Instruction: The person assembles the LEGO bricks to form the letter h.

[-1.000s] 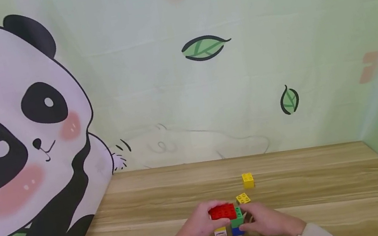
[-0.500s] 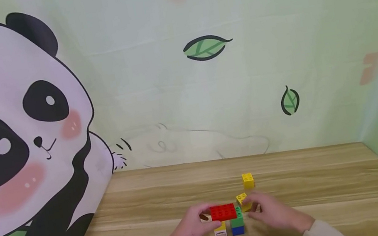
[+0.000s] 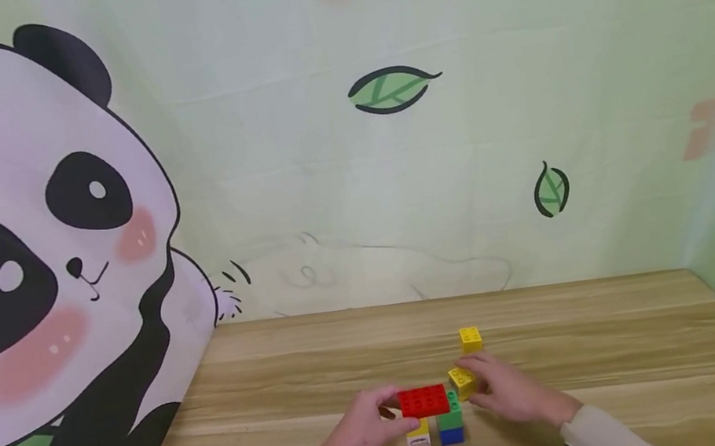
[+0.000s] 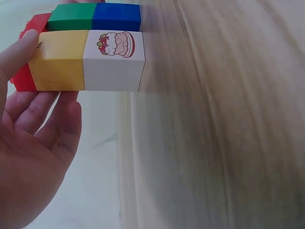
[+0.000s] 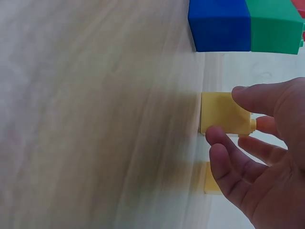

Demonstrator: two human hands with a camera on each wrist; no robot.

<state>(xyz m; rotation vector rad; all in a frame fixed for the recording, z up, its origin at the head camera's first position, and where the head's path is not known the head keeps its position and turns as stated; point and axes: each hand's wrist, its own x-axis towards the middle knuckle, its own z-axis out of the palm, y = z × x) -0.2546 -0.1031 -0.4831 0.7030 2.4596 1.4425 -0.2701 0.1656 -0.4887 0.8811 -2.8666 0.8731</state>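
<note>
A long red building brick (image 3: 423,402) bridges two short stacks: yellow (image 4: 59,62) over white with a cake picture (image 4: 114,71), and green (image 3: 451,420) over blue (image 3: 452,437). My left hand (image 3: 366,425) holds the red brick's left end, thumb on the near side and fingers behind. Studs of the green brick show beyond the red brick's right end. To the right, my right hand (image 3: 515,393) pinches a small yellow brick (image 5: 219,112) between thumb and fingers. That brick stands on the table, studs up, just behind the green one.
Another yellow brick (image 3: 470,338) stands farther back on the wooden table (image 3: 322,349), beyond my right hand. A cloth backdrop (image 3: 287,148) with a printed panda and leaves rises at the table's back edge.
My right hand has left the green and blue stack and moved right to the nearer yellow brick, which has shifted slightly toward me. My left hand stays at the red brick.
</note>
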